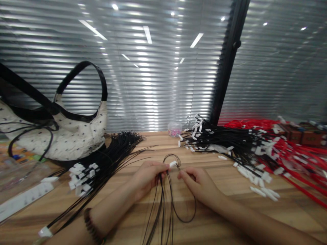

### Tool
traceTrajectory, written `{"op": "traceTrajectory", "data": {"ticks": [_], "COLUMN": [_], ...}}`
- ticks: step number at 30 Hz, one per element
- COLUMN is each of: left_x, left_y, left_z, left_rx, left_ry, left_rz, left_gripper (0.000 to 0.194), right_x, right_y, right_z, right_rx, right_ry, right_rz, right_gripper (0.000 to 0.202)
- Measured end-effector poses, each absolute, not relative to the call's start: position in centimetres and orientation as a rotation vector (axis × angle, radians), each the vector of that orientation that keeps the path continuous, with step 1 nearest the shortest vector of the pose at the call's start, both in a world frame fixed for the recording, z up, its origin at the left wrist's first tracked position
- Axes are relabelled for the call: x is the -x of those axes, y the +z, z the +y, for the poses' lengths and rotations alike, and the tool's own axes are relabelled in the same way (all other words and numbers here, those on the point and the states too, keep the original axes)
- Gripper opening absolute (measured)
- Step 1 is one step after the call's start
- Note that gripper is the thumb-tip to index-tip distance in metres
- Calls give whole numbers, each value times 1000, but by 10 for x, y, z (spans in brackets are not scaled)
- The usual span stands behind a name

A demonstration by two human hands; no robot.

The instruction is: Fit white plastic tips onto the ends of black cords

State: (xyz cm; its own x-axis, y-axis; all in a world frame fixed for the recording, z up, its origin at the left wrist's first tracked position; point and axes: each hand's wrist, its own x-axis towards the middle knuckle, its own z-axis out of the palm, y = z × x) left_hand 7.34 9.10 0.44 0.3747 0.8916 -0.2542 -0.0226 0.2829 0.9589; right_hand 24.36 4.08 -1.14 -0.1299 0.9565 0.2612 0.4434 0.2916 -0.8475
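At the middle of the table, my left hand (150, 175) is closed on several thin black cords (161, 207), which hang down toward the front edge. A small white connector (173, 164) sticks out at its thumb and fingertip. Just to the right, my right hand (198, 182) is closed, its thumb and forefinger pinched at a thin black cord beside the connector. One cord loops up behind the connector, and another loops down below my right hand.
A pale bag (76, 136) with black handles stands left, beside a bundle of black cords (119, 149) with white ends. Black cords (230, 137), red cords (301, 156) and loose white pieces (265, 193) lie right. A small clear container (175, 130) sits at the back.
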Motion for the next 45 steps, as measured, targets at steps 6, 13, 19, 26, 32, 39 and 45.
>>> {"op": "traceTrajectory", "data": {"ticks": [6, 13, 19, 26, 32, 39, 45], "left_x": [-75, -74, -74, -73, -73, -71, -71], "left_y": [6, 7, 4, 2, -1, 0, 2], "left_z": [89, 88, 90, 91, 90, 89, 88], "left_rx": [-1067, -1090, -1099, -1117, -1167, -1172, -1191], "left_ry": [778, 765, 775, 765, 765, 755, 738], "left_rz": [980, 1003, 957, 948, 939, 896, 891], "left_gripper": [21, 22, 21, 20, 20, 18, 20], "right_x": [-245, -245, -243, -238, -234, -232, -230], "right_y": [-19, -19, -17, -14, -8, -1, -4], "right_z": [42, 41, 41, 39, 38, 36, 35], "right_rx": [1242, 1234, 1259, 1259, 1289, 1269, 1266], "right_ry": [842, 828, 884, 945, 1042, 1244, 1258], "right_rz": [-1541, -1531, -1495, -1448, -1330, -1157, -1163], "right_gripper": [15, 20, 19, 18, 18, 16, 14]}}
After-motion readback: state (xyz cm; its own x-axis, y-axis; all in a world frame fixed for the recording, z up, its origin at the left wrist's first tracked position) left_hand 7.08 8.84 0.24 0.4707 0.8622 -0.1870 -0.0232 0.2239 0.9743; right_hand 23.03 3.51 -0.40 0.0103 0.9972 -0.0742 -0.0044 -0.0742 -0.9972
